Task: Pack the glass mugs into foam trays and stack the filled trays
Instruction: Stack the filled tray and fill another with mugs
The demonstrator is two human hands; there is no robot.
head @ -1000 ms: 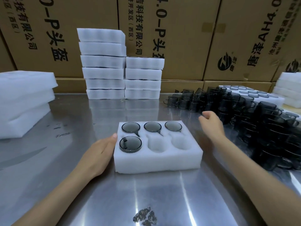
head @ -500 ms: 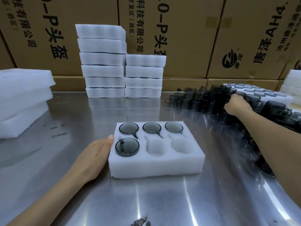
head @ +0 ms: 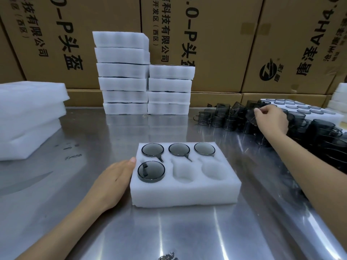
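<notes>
My left hand (head: 114,182) lies flat, fingers straight, against the left wall of the foam tray (head: 185,192), which holds four mugs. My right hand (head: 271,120) pinches a smoky glass mug (head: 250,115) in the mug pile (head: 319,132). Beyond my left fingertips stand stacked filled trays (head: 144,87); spare foam (head: 28,117) sits further left, cartons (head: 216,34) behind.

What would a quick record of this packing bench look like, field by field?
Tray being filled: foam tray, four mugs in, two pockets empty
Empty pockets: front middle and front right
Left hand: flat against the tray's left side
Right hand: pinching a mug in the loose mug pile
Finished stacks: two, at the back of the steel table
</notes>
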